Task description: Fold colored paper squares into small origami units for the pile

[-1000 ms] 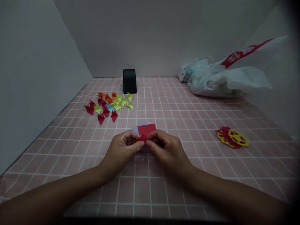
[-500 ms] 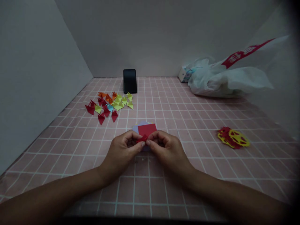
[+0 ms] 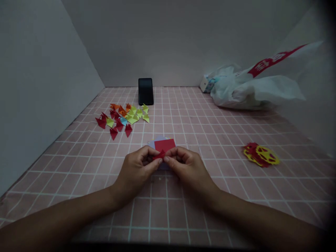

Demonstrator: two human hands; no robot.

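Note:
Between my two hands is a small folded piece of red paper (image 3: 160, 154), pinched at its two sides. My left hand (image 3: 138, 166) is closed, thumb and fingertips on the paper's left part. On the right edge, my right hand (image 3: 190, 169) grips it the same way. Just behind the fingertips lies a flat red paper square (image 3: 165, 144) on top of a pale lilac sheet (image 3: 151, 144); my hands cover the near part of both. Folded paper cranes (image 3: 128, 129) in red, orange, yellow and blue lie in a cluster at the far left.
A dark phone (image 3: 145, 91) leans upright at the back. Red and yellow paper cut-outs (image 3: 262, 154) lie on the right. Behind them sit a white plastic bag (image 3: 244, 92) and a small patterned box (image 3: 206, 84). A pink checked cloth (image 3: 199, 120) covers the table, with walls around it.
Almost nothing differs. Both hands keep their pinch on the folded red paper, in nearly the same place.

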